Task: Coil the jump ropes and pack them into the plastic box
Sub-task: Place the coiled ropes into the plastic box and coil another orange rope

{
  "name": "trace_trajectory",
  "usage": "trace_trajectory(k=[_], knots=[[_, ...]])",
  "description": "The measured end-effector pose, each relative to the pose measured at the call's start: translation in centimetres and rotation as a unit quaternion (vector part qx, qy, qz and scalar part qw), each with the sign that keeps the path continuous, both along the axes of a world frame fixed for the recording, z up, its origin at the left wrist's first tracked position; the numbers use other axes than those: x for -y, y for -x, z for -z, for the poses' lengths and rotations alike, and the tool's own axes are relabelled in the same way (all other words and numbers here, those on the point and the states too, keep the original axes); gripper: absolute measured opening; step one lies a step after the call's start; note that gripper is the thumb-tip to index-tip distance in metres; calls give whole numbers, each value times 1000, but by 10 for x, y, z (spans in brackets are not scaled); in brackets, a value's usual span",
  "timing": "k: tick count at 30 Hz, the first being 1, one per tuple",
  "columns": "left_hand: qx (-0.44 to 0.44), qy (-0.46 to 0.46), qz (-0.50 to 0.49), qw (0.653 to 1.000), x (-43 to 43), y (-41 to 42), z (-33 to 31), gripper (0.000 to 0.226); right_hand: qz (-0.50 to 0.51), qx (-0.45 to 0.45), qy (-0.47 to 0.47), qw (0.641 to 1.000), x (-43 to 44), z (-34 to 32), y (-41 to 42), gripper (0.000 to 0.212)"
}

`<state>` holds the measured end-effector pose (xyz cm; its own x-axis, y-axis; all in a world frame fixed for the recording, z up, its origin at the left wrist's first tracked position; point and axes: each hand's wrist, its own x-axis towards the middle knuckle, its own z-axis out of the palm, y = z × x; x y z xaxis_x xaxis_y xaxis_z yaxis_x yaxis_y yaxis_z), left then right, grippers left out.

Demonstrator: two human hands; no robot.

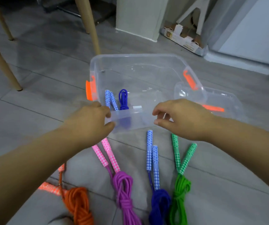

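At the near wall of the clear plastic box (140, 56), the left hand (89, 122) gripped the rim, fingers hooked over it and thumb pressed on the outside. The right hand (182, 117) sat at the same wall, fingers half curled; whether it pinched the plastic could not be told. One coiled blue jump rope (123, 99) lay inside the box; the orange rope (78, 203), purple rope (124, 189), second blue rope (160, 202) and green rope (179, 195) lay coiled just outside.

No legible text in view; the cardboard box (181, 38) by the wall has a round printed mark; too blurred to read.
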<state>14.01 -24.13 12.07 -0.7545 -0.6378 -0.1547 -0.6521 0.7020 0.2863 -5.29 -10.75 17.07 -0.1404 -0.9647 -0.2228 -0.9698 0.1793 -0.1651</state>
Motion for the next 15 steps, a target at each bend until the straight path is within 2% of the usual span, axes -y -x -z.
trace_trajectory(k=[4,9,13,15], knots=[[67,5,100,993,-45,-12,7,33,46,4,-32,998,-69,11,-6,27],[189,31,261,946,-90,-10,24,33,139,47,-112,983,-138,59,-6,26],[249,10,342,906,-109,10,48,34,254,89,-159,950,-178,114,-8,30],[266,-10,360,894,-116,28,62,33,280,104,-198,934,-188,141,-10,37]])
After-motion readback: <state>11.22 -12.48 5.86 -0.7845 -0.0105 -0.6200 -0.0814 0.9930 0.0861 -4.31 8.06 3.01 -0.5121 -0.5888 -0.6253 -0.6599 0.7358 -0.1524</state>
